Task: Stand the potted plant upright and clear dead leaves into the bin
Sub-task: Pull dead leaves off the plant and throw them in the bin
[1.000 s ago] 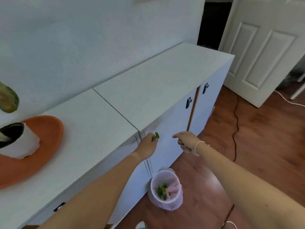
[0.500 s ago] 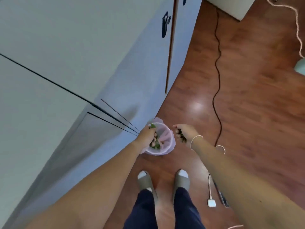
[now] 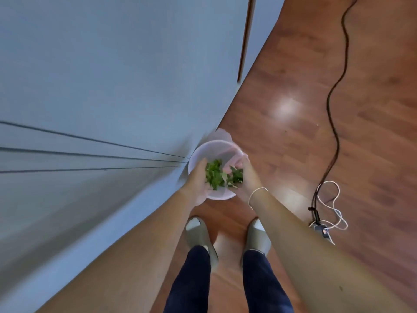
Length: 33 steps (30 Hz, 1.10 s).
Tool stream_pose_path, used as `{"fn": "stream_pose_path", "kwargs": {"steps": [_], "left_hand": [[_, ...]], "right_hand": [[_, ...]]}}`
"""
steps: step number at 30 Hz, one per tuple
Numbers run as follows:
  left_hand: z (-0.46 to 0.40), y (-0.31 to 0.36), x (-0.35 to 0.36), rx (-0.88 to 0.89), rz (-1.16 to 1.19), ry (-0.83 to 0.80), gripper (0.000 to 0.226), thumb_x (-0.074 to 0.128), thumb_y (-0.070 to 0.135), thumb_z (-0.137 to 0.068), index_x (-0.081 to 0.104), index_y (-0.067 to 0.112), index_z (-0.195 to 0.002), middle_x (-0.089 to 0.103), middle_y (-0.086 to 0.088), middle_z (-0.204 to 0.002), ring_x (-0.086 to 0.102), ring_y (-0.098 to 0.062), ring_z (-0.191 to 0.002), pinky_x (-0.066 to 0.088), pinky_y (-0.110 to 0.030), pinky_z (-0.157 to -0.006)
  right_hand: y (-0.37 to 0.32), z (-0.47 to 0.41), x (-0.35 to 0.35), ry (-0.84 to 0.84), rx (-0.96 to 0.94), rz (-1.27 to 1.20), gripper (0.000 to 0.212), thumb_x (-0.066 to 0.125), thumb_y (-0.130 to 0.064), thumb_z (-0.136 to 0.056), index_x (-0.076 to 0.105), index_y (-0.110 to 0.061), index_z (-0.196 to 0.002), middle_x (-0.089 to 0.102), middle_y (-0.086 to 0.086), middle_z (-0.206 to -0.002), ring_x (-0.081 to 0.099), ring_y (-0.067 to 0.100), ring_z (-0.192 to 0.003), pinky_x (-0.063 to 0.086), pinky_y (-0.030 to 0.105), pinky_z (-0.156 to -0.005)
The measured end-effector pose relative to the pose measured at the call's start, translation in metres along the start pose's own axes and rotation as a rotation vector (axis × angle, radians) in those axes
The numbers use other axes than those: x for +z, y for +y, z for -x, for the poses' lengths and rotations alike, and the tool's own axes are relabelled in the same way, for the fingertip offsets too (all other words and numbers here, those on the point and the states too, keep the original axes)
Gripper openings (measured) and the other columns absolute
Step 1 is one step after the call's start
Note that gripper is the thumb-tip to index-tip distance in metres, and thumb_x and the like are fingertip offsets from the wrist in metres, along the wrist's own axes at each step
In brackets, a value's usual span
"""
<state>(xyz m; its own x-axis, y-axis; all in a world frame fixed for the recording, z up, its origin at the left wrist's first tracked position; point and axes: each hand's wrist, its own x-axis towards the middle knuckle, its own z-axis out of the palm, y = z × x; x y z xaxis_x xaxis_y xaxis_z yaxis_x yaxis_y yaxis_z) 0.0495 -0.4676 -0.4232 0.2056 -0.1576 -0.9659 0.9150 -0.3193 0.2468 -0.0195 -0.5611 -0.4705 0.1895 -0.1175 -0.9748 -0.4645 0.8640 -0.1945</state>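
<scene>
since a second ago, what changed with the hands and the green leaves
Both hands came down from cabinet height to the pink-lined bin. Left hand and right hand now flank loose green leaves over its mouth. The bin stayed on the wooden floor.

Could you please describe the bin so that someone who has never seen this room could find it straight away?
Follow the foot of the pale blue cabinet to where it meets the wooden floor. There stands the bin, just beyond the person's slippers. It alone is round, with a translucent pinkish liner and green leaves inside.
</scene>
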Motion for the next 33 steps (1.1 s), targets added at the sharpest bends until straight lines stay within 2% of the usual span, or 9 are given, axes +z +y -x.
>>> {"fn": "stream_pose_path", "kwargs": {"steps": [2,6,10,14,18,21,27,30,33], "left_hand": [[0.001,-0.001,0.001,-0.018,0.028,-0.015,0.042,0.027,0.038,-0.101,0.045,0.015,-0.132,0.045,-0.014,-0.145,0.028,-0.039,-0.14,0.026,-0.039,-0.114],[0.011,-0.003,0.0,-0.023,0.038,0.005,0.054,0.027,0.042,-0.101,0.019,0.02,-0.15,0.035,-0.011,-0.147,0.036,-0.027,-0.137,0.03,-0.033,-0.109],[0.019,0.003,0.004,0.002,0.056,0.052,0.057,0.028,0.04,-0.101,0.017,0.015,-0.15,0.023,-0.014,-0.156,0.027,-0.03,-0.144,0.023,-0.036,-0.116],[0.022,0.006,0.01,0.064,0.051,0.087,0.046,0.027,0.024,-0.102,0.029,0.007,-0.145,0.041,-0.016,-0.144,0.035,-0.031,-0.138,0.03,-0.035,-0.111],[0.016,0.002,0.015,0.112,0.036,0.111,0.047,0.029,0.005,-0.1,0.023,0.003,-0.147,0.045,-0.021,-0.137,0.044,-0.035,-0.131,0.038,-0.037,-0.109],[0.004,-0.005,0.01,0.154,-0.032,0.137,0.055,0.029,-0.008,-0.096,0.024,0.008,-0.148,0.054,-0.017,-0.115,0.06,-0.028,-0.1,0.051,-0.033,-0.09],[-0.016,-0.02,0.001,0.174,-0.14,0.248,0.035,0.048,0.004,-0.094,0.052,0.001,-0.128,0.057,-0.002,-0.081,0.052,-0.012,-0.07,0.05,-0.022,-0.072],[-0.016,-0.021,0.002,0.164,-0.199,0.263,0.037,0.043,0.009,-0.094,0.049,0.005,-0.131,0.064,-0.003,-0.095,0.05,-0.012,-0.076,0.045,-0.023,-0.071],[-0.017,-0.021,0.003,0.2,-0.241,0.231,0.064,0.04,0.002,-0.095,0.016,0.022,-0.151,0.058,-0.01,-0.124,0.051,-0.015,-0.088,0.045,-0.023,-0.068]], "right_hand": [[0.004,-0.006,-0.002,-0.05,0.044,-0.001,0.07,0.058,-0.06,-0.067,0.055,-0.017,-0.122,0.057,0.009,-0.131,0.058,0.03,-0.109,0.053,0.034,-0.067],[0.005,-0.002,-0.008,-0.089,0.039,-0.015,0.053,0.047,-0.068,-0.08,0.06,-0.02,-0.098,0.052,0.002,-0.097,0.05,0.02,-0.079,0.05,0.023,-0.048],[0.001,0.006,-0.012,-0.143,0.008,-0.058,0.073,0.044,-0.063,-0.086,0.042,-0.015,-0.141,0.044,0.011,-0.131,0.049,0.015,-0.084,0.043,0.03,-0.072],[-0.004,0.015,-0.008,-0.14,-0.023,-0.084,0.072,0.043,-0.053,-0.092,0.029,-0.011,-0.15,0.039,0.018,-0.147,0.039,0.032,-0.135,0.033,0.041,-0.113],[0.0,0.01,-0.013,-0.119,-0.046,-0.077,0.067,0.044,-0.052,-0.093,0.042,-0.005,-0.14,0.054,0.016,-0.125,0.053,0.031,-0.111,0.043,0.04,-0.105],[0.009,0.006,-0.023,-0.114,-0.049,-0.023,0.058,0.038,-0.051,-0.095,0.053,-0.006,-0.128,0.062,0.012,-0.106,0.06,0.028,-0.089,0.052,0.037,-0.083],[0.03,0.001,-0.048,-0.054,-0.016,0.067,0.045,0.037,-0.052,-0.095,0.061,-0.014,-0.097,0.063,0.005,-0.088,0.056,0.021,-0.067,0.049,0.031,-0.061],[0.035,0.002,-0.056,-0.04,-0.012,0.071,0.042,0.039,-0.051,-0.095,0.061,-0.016,-0.087,0.063,0.005,-0.084,0.053,0.022,-0.065,0.048,0.032,-0.062],[0.035,0.004,-0.057,-0.044,-0.015,0.089,0.041,0.039,-0.05,-0.095,0.061,-0.016,-0.087,0.063,0.006,-0.083,0.053,0.021,-0.065,0.048,0.031,-0.062]]}}
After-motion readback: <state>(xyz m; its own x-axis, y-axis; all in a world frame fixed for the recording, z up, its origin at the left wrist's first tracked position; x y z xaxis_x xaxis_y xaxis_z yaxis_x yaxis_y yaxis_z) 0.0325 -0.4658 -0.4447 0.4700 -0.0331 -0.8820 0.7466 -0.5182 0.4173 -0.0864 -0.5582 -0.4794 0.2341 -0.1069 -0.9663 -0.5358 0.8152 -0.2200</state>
